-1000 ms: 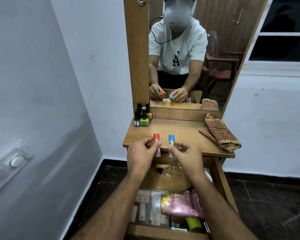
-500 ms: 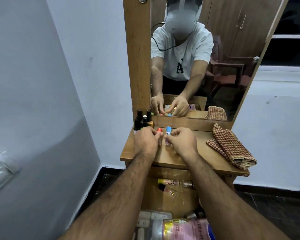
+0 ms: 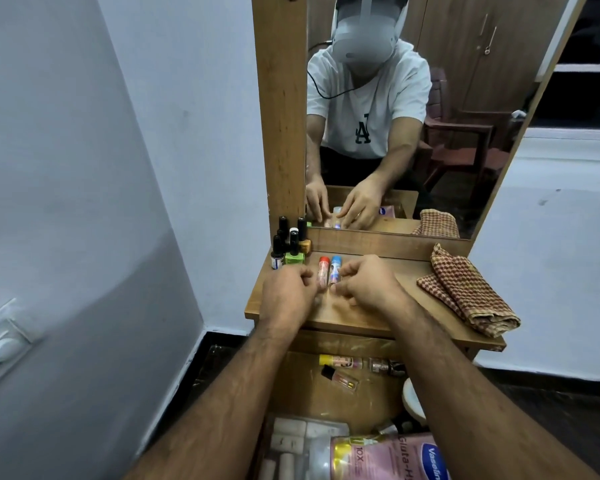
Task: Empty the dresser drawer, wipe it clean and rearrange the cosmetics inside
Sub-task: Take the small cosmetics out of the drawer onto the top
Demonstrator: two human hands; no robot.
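Pinching upright tubes on the dresser top (image 3: 378, 317): left hand (image 3: 286, 294) red-capped tube (image 3: 323, 271), right hand (image 3: 369, 287) blue-capped tube (image 3: 334, 270).

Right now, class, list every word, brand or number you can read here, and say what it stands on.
"Vaseline": blue badge on the pink bottle in the drawer.
"10X": same bottle, by its gold band.
"Gluta-H", cut off by the arm: same bottle.
"A": white T-shirt in the mirror.
Red-capped tube, blue-capped tube, nail polish bottles: print too small.
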